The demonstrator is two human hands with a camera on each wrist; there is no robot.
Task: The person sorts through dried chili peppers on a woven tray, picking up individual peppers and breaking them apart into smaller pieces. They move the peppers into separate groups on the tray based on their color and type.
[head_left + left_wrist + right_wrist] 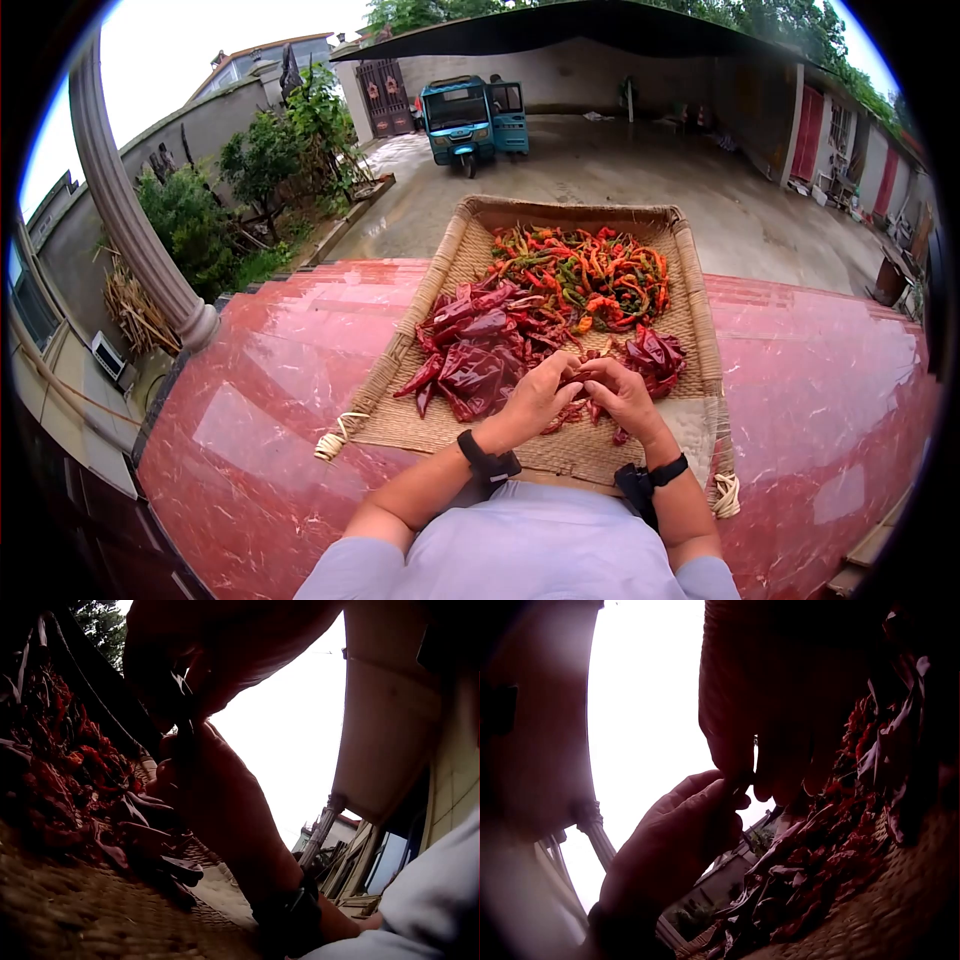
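Over the near part of a woven tray (395, 375), my left hand (538, 402) and right hand (625, 398) meet fingertip to fingertip. Between them they pinch a dark red dried chili pepper (580, 378), mostly hidden by the fingers. Both wrist views are dim and show the fingertips together above the tray. Left of my left hand lies a heap of large, glossy dark red dried chilies (478, 365). A smaller dark red pile (655, 360) sits just beyond my right hand. Loose dark red pieces lie on the weave beneath the hands.
Thin red, orange and green chilies (590, 275) fill the tray's far end. The tray stands over red polished stone steps (800, 390). A stone column (135, 190) rises at left. In the yard beyond is a blue three-wheeled vehicle (460, 125) under a dark canopy.
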